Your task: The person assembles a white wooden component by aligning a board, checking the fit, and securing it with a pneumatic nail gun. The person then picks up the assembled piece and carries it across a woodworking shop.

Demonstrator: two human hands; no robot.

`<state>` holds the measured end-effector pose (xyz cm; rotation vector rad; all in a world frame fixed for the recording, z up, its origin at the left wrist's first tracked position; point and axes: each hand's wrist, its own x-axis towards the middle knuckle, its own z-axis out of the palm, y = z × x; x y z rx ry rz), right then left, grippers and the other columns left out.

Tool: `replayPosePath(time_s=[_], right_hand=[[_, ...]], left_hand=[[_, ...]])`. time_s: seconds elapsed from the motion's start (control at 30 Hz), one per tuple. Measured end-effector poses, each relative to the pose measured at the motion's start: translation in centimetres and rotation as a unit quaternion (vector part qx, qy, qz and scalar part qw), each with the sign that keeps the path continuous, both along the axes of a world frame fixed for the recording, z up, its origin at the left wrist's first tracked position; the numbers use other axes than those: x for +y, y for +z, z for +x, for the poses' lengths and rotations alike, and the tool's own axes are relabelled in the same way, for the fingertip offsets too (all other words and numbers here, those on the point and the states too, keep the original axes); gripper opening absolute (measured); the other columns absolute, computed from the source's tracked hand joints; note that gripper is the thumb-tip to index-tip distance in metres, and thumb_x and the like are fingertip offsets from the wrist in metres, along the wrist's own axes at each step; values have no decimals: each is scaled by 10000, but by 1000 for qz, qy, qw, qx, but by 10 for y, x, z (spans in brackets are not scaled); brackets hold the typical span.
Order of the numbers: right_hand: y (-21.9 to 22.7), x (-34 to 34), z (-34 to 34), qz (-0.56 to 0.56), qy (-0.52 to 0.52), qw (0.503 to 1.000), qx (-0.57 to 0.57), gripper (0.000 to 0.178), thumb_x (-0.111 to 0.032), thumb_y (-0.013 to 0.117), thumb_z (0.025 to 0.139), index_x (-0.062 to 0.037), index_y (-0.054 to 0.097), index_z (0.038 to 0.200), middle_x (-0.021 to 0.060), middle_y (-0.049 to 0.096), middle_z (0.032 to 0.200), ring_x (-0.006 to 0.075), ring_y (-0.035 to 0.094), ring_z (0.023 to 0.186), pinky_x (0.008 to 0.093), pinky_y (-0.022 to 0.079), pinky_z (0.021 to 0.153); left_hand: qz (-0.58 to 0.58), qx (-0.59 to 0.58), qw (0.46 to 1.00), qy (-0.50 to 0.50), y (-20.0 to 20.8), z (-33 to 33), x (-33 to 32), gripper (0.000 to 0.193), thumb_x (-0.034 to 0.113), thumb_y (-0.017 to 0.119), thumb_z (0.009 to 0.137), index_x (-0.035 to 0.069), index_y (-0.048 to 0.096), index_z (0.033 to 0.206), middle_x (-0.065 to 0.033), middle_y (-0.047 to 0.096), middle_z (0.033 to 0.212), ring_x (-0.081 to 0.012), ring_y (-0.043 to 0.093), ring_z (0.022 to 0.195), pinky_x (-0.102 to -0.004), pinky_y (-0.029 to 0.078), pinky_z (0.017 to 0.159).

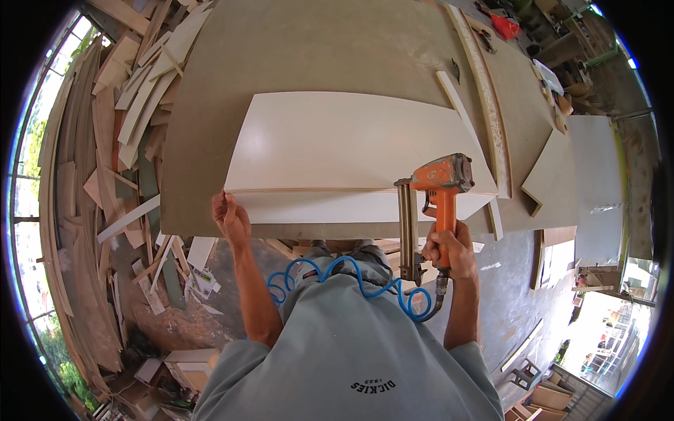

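Note:
An orange pneumatic nail gun (425, 172) is gripped by its handle in my right hand (453, 251), its long metal magazine hanging down on the left side. Its nose sits over the seam of a white panel (344, 140), which lies on the big workbench. Along the panel's near side runs a second white strip (337, 208), with a thin brown edge between them. At the left end of that seam, my left hand (232, 216) is closed, fingertips pinching the panel's corner. A coiled blue air hose (358, 276) runs from the gun's base across my front.
The workbench (316, 42) carries a long narrow board (484, 98), a thin white strip (456, 98) and a pale offcut (551, 168) to the right. Stacks of scrap wood (140, 91) crowd the left side. Offcuts litter the floor (203, 309) at lower left.

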<state>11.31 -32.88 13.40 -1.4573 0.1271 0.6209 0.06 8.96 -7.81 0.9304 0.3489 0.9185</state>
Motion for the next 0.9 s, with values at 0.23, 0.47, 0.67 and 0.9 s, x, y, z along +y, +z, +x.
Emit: replayPosePath(time_s=[0.23, 0.47, 0.67, 0.9], right_hand=[[0, -1, 1, 16, 14, 1000, 17, 472, -77, 551, 845, 111, 469, 1270, 79, 561, 674, 134, 514, 507, 299, 438, 513], [3, 2, 1, -3, 9, 1000, 19, 451, -83, 571, 848, 92, 481, 1255, 74, 572, 692, 132, 534, 524, 288, 435, 490], [-4, 0, 3, -3, 6, 1000, 23, 471, -66, 549, 843, 107, 485, 1277, 80, 567, 683, 124, 506, 490, 313, 464, 531], [-2, 2, 0, 18, -1, 1000, 24, 461, -74, 558, 859, 114, 472, 1270, 87, 572, 668, 130, 528, 518, 290, 452, 528]], left_hand=[[-20, -1, 1000, -20, 15, 1, 1, 191, 52, 592, 973, 15, 655, 1149, -42, 669, 1106, -111, 588, 1009, -270, 453, 913], [82, 155, 978, 112, 26, -1, 11, 210, 109, 552, 971, 10, 634, 1136, -121, 635, 1169, -232, 584, 1103, -375, 436, 991], [525, 218, 823, -3, 118, 92, -109, 296, 156, 710, 857, 46, 619, 1117, -137, 608, 1198, -305, 553, 1160, -433, 388, 1046], [700, 240, 656, -149, 89, 120, -190, 516, 262, 656, 904, -49, 533, 1296, -241, 531, 1360, -378, 473, 1301, -463, 357, 1063]])
